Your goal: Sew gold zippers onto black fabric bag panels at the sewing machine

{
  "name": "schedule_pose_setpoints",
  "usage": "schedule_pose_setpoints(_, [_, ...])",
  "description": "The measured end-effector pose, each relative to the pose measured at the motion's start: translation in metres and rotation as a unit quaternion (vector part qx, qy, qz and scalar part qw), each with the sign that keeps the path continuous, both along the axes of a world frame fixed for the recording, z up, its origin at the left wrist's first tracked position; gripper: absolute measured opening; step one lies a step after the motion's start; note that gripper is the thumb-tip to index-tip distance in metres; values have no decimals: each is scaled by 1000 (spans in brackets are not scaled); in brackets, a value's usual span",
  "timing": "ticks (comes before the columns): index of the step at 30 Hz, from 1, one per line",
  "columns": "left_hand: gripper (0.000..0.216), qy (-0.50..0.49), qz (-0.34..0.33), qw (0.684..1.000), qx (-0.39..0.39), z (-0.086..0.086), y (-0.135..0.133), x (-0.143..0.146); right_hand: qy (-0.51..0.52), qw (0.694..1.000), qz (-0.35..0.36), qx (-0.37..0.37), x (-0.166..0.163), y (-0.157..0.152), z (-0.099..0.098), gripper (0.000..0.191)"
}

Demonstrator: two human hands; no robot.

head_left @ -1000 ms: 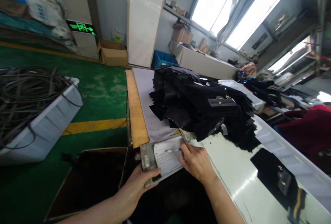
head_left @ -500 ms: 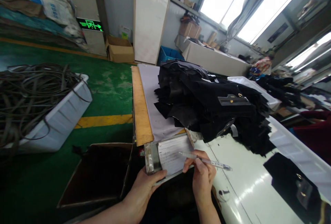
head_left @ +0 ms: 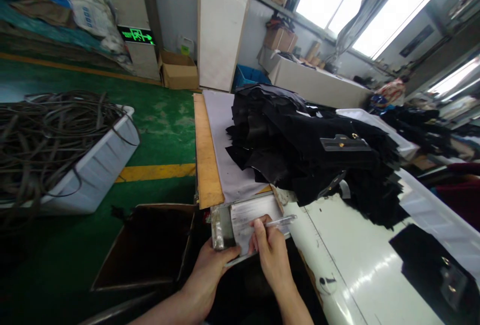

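My left hand (head_left: 210, 270) grips the near left corner of a shallow drawer-like tray (head_left: 217, 229), its thumb lying by the lower corner of a notepad (head_left: 245, 215). The notepad rests inside the tray; its top sheet carries faint lines and writing too small to read. Between the fingers of my right hand (head_left: 270, 250) is a clear pen (head_left: 282, 221), slanting up to the right. That hand leans on the page, and its fingers hide the pen's tip.
A tall heap of black fabric pieces (head_left: 277, 140) lies on the table beyond. More black pieces (head_left: 431, 260) lie on the white surface (head_left: 326, 245) at right. On the left stand an open box (head_left: 142, 285) and a white bin (head_left: 101, 170) of coiled straps (head_left: 63, 130).
My right hand has moved left and down onto the page, bringing the pen from above it. My left hand keeps its grip. The whole view has shifted slightly.
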State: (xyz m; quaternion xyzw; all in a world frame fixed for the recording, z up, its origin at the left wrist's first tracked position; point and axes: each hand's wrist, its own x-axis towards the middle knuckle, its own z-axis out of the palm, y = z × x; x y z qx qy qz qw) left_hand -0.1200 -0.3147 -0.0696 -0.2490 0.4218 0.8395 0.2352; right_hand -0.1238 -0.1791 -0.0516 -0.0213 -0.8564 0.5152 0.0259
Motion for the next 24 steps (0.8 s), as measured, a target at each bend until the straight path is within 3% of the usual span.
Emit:
schedule_pose_setpoints(5, [51,-1,12,1000,1,-3,0,1,56,992,-30,107,5,-8,-8,20])
schedule_pose_setpoints(9, [54,3,12,1000,10,-2,0,2,63,990,-24,124,4,-9,-6,14])
schedule_pose_setpoints(24, [48,17,9,1000,2,-4,0,1,56,981,-10,184,-1,-11,-10,22])
